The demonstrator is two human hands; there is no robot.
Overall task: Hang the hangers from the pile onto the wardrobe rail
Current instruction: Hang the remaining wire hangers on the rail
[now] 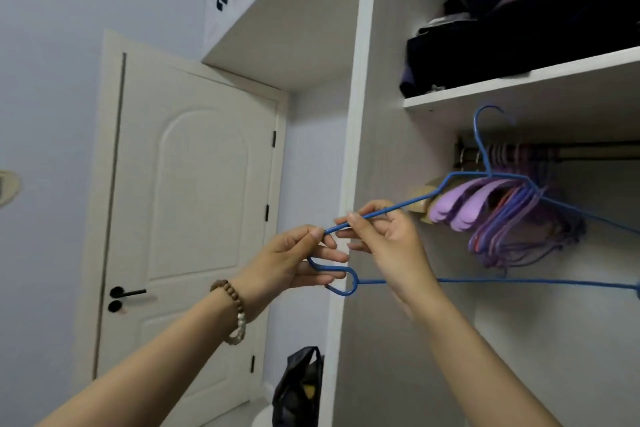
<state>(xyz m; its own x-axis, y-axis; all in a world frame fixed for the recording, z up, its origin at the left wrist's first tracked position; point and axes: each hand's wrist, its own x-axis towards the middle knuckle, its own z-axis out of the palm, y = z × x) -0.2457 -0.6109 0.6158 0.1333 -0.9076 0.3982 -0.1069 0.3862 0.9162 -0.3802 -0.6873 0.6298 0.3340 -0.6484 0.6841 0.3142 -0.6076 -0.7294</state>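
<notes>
Part of the job looks done: a tight bunch of purple plastic hangers (pixel 509 222) hangs at the left end of the dark metal wardrobe rail (pixel 595 150), with what seems to be a pale wooden one at its near-left edge. One thin blue wire hanger (pixel 519 280) is in hand and not yet hung. Its hook stands upright, just under the white wardrobe shelf (pixel 502 85), above the rail and apparently nearer than it. The pile itself is out of view, so how many remain cannot be told.

The left hand (pixel 294 263) grips the hanger's looped left end, its fingers (pixel 317 232) curled round the wire. The right hand (pixel 394 243) pinches the sloping shoulder wire just beside it, between thumb and fingers (pixel 356 218).

Room to move is tight overhead. The slot between shelf and rail is shallow, so the hook probably has to travel farther in and then drop. To the left, the white upright wardrobe panel (pixel 356 114) stands close by both hands, and the hanger's left end pokes past its front edge. The rail's left end is crowded, while to the right of the bunch it runs bare and the wardrobe below is open. Dark folded clothes (pixel 485 52) lie on the shelf above.
</notes>
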